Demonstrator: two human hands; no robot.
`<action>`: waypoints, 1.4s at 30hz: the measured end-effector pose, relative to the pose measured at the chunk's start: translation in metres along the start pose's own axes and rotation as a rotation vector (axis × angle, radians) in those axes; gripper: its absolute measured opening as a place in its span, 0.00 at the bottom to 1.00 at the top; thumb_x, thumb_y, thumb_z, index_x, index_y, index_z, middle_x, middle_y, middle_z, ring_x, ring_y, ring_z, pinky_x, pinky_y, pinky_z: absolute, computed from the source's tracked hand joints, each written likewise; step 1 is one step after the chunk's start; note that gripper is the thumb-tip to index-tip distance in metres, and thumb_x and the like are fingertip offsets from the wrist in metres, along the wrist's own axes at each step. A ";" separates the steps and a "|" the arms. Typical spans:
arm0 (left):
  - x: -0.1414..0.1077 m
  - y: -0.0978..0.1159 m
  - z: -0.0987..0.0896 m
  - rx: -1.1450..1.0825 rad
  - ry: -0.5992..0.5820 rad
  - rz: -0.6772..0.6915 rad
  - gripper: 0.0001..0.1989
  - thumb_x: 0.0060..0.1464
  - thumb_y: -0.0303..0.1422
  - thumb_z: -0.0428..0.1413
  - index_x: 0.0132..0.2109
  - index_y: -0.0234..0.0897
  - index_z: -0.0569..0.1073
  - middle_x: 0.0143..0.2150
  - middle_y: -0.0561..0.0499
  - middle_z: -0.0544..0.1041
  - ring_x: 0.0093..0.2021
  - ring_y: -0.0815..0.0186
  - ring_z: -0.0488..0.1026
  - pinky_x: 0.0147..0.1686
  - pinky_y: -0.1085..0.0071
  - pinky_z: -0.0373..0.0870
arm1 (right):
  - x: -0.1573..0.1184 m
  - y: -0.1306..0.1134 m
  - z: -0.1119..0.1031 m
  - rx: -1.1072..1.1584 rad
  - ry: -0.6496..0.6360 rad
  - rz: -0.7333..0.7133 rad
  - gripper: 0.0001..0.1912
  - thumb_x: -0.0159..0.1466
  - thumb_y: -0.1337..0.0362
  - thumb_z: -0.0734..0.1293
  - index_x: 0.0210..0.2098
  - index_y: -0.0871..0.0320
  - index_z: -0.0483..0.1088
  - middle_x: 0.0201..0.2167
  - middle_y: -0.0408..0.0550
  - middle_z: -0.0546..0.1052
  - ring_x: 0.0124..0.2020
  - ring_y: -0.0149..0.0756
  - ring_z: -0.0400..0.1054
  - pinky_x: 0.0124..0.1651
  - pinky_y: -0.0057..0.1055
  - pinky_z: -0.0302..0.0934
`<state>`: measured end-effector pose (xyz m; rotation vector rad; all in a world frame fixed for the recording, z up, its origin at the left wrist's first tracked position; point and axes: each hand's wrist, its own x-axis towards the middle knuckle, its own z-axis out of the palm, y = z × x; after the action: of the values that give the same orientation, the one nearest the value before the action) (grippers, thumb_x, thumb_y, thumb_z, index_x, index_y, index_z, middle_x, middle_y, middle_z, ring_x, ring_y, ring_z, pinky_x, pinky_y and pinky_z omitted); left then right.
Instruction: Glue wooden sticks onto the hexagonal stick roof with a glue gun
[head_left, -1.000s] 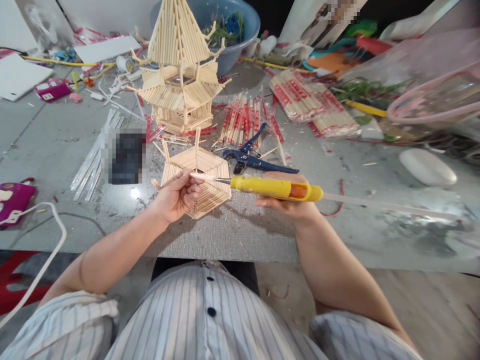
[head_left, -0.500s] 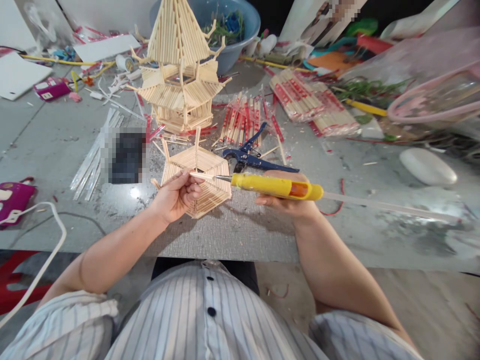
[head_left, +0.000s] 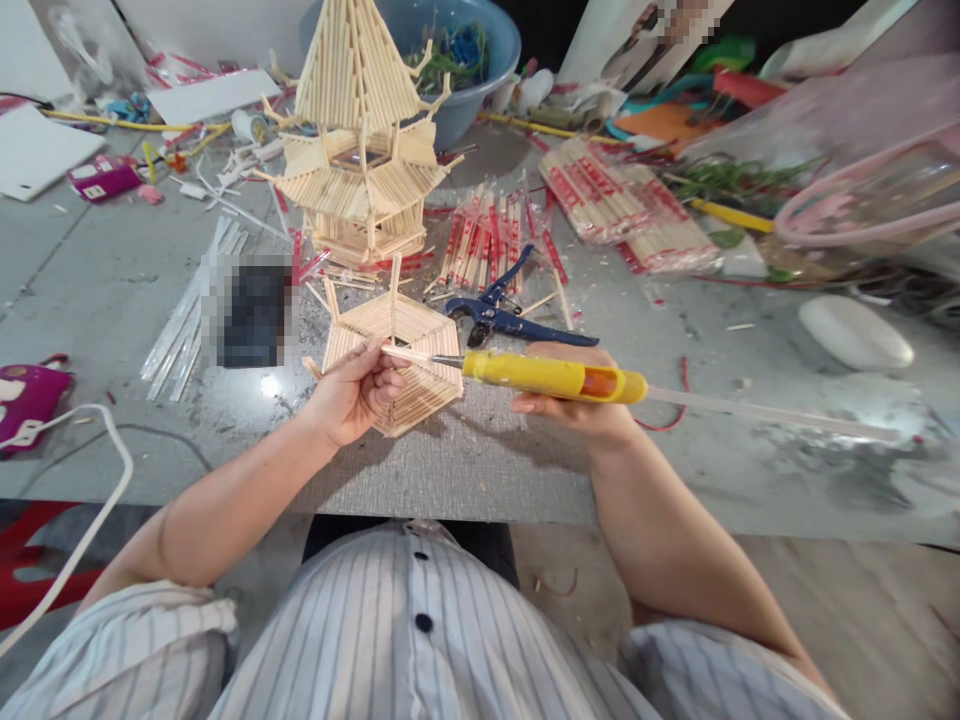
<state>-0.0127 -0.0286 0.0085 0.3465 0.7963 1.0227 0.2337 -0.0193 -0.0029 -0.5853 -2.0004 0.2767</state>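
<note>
My left hand (head_left: pixel 365 392) pinches a short wooden stick (head_left: pixel 409 354), held above a polygonal stick panel (head_left: pixel 420 400) that lies on the table. Wrapped in my right hand (head_left: pixel 574 410) is a yellow hot glue gun (head_left: pixel 525 374), its metal nozzle pointing left at the stick's right end. The tip seems to touch the stick, though the contact is too small to be sure. A clear glue stick (head_left: pixel 772 415) juts out of the gun's rear. Just behind the gun, a blue-handled cutter (head_left: pixel 499 318) rests on the table.
A tall stick pagoda (head_left: pixel 360 190) stands at the back, before a blue basin (head_left: pixel 495 50). Wrapped chopstick bundles (head_left: pixel 592 190) lie right of it. Clear glue sticks (head_left: pixel 191 310) and a blurred dark object (head_left: pixel 255 315) are at left; a white oval object (head_left: pixel 855 332) sits at right.
The glue stick's rear end has shifted slightly left, toward the gun. Both hands hold almost the same position.
</note>
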 end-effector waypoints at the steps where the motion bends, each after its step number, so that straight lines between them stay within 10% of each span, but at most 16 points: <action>1: 0.000 0.000 0.000 0.003 -0.004 0.002 0.18 0.65 0.24 0.39 0.34 0.27 0.70 0.24 0.48 0.78 0.20 0.73 0.76 0.21 0.82 0.75 | 0.000 0.000 0.000 -0.011 0.000 -0.003 0.20 0.62 0.49 0.65 0.21 0.55 0.62 0.16 0.41 0.66 0.19 0.30 0.62 0.22 0.31 0.57; 42: -0.003 0.003 0.007 0.023 0.051 -0.002 0.19 0.65 0.24 0.38 0.32 0.28 0.70 0.22 0.49 0.77 0.18 0.73 0.74 0.19 0.83 0.73 | -0.001 -0.002 -0.001 0.026 -0.005 0.008 0.18 0.61 0.52 0.68 0.22 0.54 0.62 0.17 0.40 0.66 0.20 0.29 0.61 0.23 0.30 0.54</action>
<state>-0.0104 -0.0288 0.0169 0.3400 0.8545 1.0248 0.2342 -0.0212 -0.0026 -0.5769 -1.9965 0.3094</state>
